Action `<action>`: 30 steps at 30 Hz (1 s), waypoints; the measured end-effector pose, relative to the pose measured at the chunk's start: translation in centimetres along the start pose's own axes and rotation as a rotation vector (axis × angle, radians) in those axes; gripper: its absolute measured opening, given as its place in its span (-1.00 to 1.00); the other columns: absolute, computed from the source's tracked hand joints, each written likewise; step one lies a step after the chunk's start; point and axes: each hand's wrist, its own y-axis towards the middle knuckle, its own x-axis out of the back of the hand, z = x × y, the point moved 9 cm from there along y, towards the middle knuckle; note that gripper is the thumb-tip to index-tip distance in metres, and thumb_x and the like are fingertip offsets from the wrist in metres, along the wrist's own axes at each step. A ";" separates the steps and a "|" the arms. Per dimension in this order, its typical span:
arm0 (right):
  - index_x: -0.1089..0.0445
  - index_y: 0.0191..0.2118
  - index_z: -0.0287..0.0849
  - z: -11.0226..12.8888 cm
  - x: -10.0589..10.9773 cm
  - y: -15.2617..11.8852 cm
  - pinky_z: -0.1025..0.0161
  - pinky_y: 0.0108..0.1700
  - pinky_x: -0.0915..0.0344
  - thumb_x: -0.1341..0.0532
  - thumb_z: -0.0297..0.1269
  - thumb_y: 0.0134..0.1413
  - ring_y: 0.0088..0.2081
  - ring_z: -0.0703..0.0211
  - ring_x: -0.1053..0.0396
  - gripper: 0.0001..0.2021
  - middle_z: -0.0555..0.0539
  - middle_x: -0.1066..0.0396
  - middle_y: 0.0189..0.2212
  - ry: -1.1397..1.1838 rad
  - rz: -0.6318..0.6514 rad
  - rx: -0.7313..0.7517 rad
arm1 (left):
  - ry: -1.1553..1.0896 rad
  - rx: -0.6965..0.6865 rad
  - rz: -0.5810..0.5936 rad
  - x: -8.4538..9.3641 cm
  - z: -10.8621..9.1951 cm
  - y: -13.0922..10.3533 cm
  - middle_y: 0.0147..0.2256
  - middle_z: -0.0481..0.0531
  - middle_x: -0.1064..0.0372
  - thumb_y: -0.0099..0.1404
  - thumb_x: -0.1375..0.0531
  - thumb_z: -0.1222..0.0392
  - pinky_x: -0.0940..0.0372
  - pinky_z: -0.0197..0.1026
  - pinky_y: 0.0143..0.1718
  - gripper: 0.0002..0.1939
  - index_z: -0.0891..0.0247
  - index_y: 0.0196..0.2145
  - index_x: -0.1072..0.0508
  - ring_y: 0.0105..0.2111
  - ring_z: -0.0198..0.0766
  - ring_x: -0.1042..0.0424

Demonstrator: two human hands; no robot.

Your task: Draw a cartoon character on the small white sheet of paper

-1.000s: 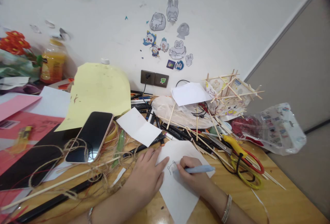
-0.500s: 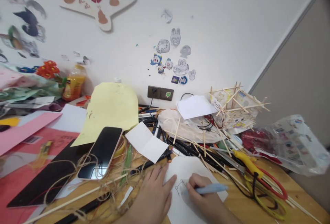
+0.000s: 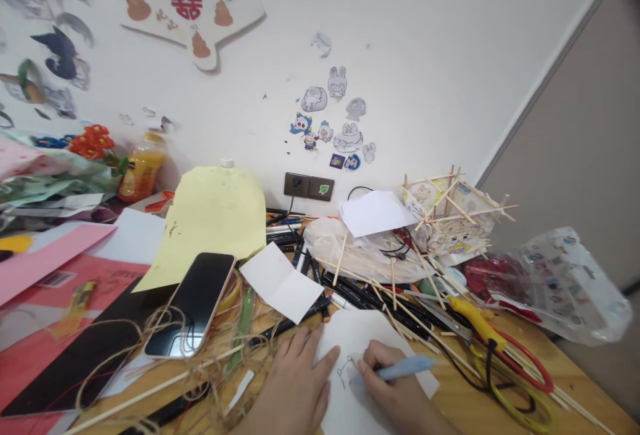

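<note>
White paper lies at the front middle of the table, with a small dark line drawing on its upper part. My left hand rests flat on the paper's left edge, fingers spread and holding nothing. To the right, my right hand is closed around a light blue pen, whose rear end points right. The pen's tip is hidden or blurred beside the drawing. A folded white card lies just beyond my left hand.
A phone tangled in twine lies left. Black markers and a stick frame are behind the paper. Yellow-handled pliers and red-handled scissors lie right. An orange drink bottle stands back left.
The camera view has tilted up slightly, so most things sit a little lower. Both hands keep nearly the same places on the paper, and the drawing looks much the same.
</note>
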 end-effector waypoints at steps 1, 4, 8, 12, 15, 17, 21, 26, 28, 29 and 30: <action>0.02 -0.61 -0.10 0.1 0.0 0.0 0.30 -0.47 -0.01 -0.03 -0.20 0.06 -0.55 0.25 -0.07 -0.71 0.10 -0.05 -0.65 0.001 -0.004 0.005 | -0.001 0.001 -0.009 0.0 0.0 0.0 0.21 0.25 -0.08 0.18 -0.07 0.42 -0.20 0.24 0.02 -0.43 0.12 0.14 -0.30 0.12 0.17 -0.17; 0.02 -0.62 -0.10 0.4 0.2 -0.1 0.31 -0.48 0.00 -0.03 -0.21 0.06 -0.57 0.27 -0.06 -0.70 0.10 -0.05 -0.66 0.011 -0.016 0.014 | 0.006 0.009 -0.012 0.1 -0.1 -0.1 0.19 0.26 -0.11 0.21 -0.06 0.42 -0.19 0.24 0.02 -0.45 0.12 0.15 -0.30 0.12 0.16 -0.17; 0.02 -0.63 -0.09 0.7 0.5 0.0 0.32 -0.51 0.00 -0.03 -0.20 0.05 -0.59 0.28 -0.06 -0.70 0.11 -0.06 -0.69 -0.005 -0.021 0.006 | -0.003 0.008 -0.023 0.6 -0.3 0.0 0.17 0.25 -0.15 0.22 -0.07 0.41 -0.21 0.21 0.00 -0.49 0.14 0.12 -0.33 0.08 0.15 -0.22; 0.03 -0.64 -0.09 0.9 0.5 0.0 0.32 -0.51 -0.01 -0.04 -0.23 0.04 -0.59 0.28 -0.09 -0.69 0.10 -0.09 -0.69 -0.038 -0.005 0.005 | -0.008 -0.010 -0.061 0.7 -0.2 0.1 0.15 0.25 -0.17 0.22 -0.06 0.40 -0.21 0.19 -0.03 -0.50 0.15 0.10 -0.35 0.04 0.14 -0.23; 0.03 -0.65 -0.10 0.9 0.7 0.0 0.32 -0.52 -0.02 -0.07 -0.24 0.03 -0.59 0.28 -0.10 -0.68 0.10 -0.09 -0.69 -0.052 -0.012 0.012 | -0.002 -0.027 -0.086 0.6 -0.2 0.0 0.14 0.22 -0.18 0.23 -0.06 0.37 -0.22 0.16 -0.04 -0.52 0.13 0.10 -0.35 0.05 0.12 -0.22; 0.03 -0.65 -0.10 0.8 0.8 -0.1 0.32 -0.52 -0.02 -0.08 -0.24 0.02 -0.59 0.28 -0.09 -0.68 0.10 -0.09 -0.69 -0.061 -0.025 0.015 | -0.008 -0.038 -0.097 0.5 -0.1 0.0 0.15 0.23 -0.17 0.24 -0.05 0.36 -0.22 0.15 -0.04 -0.53 0.14 0.09 -0.35 0.06 0.12 -0.21; 0.03 -0.65 -0.10 0.9 0.8 -0.1 0.32 -0.51 -0.03 -0.07 -0.25 0.02 -0.59 0.28 -0.10 -0.68 0.10 -0.10 -0.69 -0.071 -0.021 0.011 | -0.025 -0.044 -0.100 0.6 -0.1 0.0 0.14 0.27 -0.17 0.23 -0.03 0.37 -0.22 0.17 -0.04 -0.53 0.17 0.09 -0.37 0.05 0.14 -0.22; 0.00 -0.65 -0.10 1.0 0.7 -0.1 0.32 -0.51 -0.05 -0.08 -0.26 0.00 -0.59 0.27 -0.11 -0.71 0.09 -0.12 -0.69 -0.066 0.008 -0.008 | -0.013 -0.040 -0.072 0.6 -0.3 0.1 0.16 0.28 -0.15 0.24 -0.03 0.38 -0.21 0.20 -0.04 -0.52 0.17 0.10 -0.35 0.05 0.17 -0.22; 0.02 -0.65 -0.10 1.1 0.6 0.0 0.32 -0.51 -0.03 -0.08 -0.27 0.00 -0.59 0.27 -0.10 -0.70 0.09 -0.11 -0.69 -0.079 0.012 -0.005 | -0.001 -0.031 -0.040 0.6 -0.3 0.1 0.16 0.27 -0.15 0.25 -0.04 0.37 -0.21 0.19 -0.02 -0.52 0.17 0.12 -0.34 0.06 0.16 -0.22; 0.03 -0.65 -0.10 1.1 0.6 0.0 0.31 -0.50 -0.02 -0.07 -0.27 0.00 -0.58 0.27 -0.10 -0.70 0.09 -0.10 -0.68 -0.085 0.010 -0.005 | 0.006 -0.024 -0.023 0.5 -0.3 0.1 0.16 0.27 -0.15 0.25 -0.04 0.37 -0.21 0.19 -0.02 -0.51 0.16 0.12 -0.34 0.07 0.16 -0.21; 0.04 -0.65 -0.10 1.1 0.6 0.0 0.31 -0.51 -0.01 -0.06 -0.27 0.01 -0.58 0.27 -0.10 -0.70 0.09 -0.09 -0.68 -0.088 0.007 -0.005 | 0.010 -0.017 -0.009 0.5 -0.3 0.1 0.16 0.26 -0.15 0.24 -0.04 0.37 -0.21 0.18 -0.02 -0.51 0.16 0.12 -0.33 0.07 0.16 -0.21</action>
